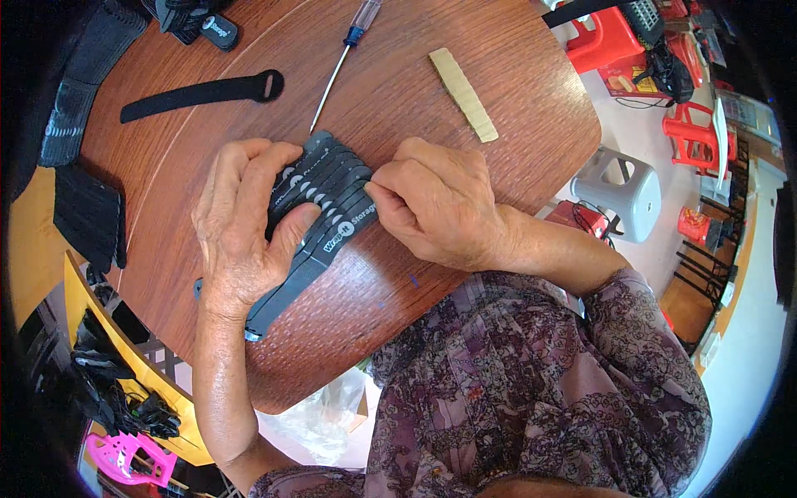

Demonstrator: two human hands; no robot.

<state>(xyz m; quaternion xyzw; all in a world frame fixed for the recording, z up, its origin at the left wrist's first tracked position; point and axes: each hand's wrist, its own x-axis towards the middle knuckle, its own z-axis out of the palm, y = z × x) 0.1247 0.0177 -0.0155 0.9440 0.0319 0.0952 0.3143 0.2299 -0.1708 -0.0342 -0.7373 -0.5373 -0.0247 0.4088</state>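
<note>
A fanned stack of black hook-and-loop straps [320, 187] with pale printing lies at the table's near edge. My left hand [241, 216] grips it from the left, the thumb pressed on top and the fingers curled over the far side. At the stack's right edge my right hand [440, 199] is closed in a pinch on a strap end; its fingertips are partly hidden. Beyond my left hand, a single black strap [195, 90] with a slotted round end lies flat. The tip of a screwdriver [353, 37] with a clear and blue handle points at the stack.
A corrugated tan cardboard strip [465, 95] lies beyond my right hand. Bundled black straps [70, 116] line the table's left side, and more sit at the far left. On the floor to the right stand a grey stool [618, 191] and red stools. A plastic bag [324, 415] hangs below the table's near edge.
</note>
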